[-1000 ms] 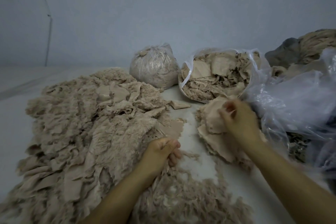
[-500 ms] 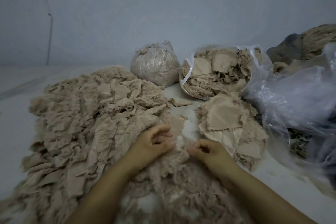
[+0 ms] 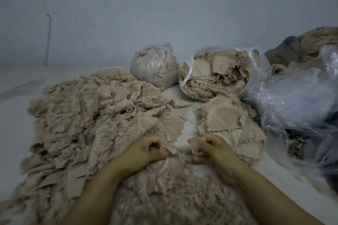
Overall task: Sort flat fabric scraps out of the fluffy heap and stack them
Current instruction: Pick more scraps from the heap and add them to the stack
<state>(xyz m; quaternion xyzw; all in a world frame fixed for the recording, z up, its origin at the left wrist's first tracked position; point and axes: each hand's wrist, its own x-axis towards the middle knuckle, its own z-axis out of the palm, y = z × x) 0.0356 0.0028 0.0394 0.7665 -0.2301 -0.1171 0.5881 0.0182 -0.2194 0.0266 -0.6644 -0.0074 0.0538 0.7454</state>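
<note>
A big beige fluffy heap (image 3: 86, 118) of fur-like offcuts covers the left and near part of the white surface. To its right lies a stack of flat beige scraps (image 3: 225, 120). Both my hands sit at the heap's near edge, close together. My left hand (image 3: 148, 149) pinches a fluffy scrap (image 3: 175, 159) between thumb and curled fingers. My right hand (image 3: 210, 144) grips the same scrap's other end with curled fingers. One flat scrap (image 3: 173, 127) lies just beyond my left hand.
An open plastic bag of scraps (image 3: 215, 75) and a tied bag of fluff (image 3: 155, 67) stand at the back. Crumpled clear plastic (image 3: 296, 100) and dark fabric (image 3: 285, 51) fill the right side. A small loose scrap (image 3: 180, 103) lies between heap and bags.
My right hand left the flat stack and came down to the heap's near edge beside my left hand. Both hands have closed on a fluffy scrap between them.
</note>
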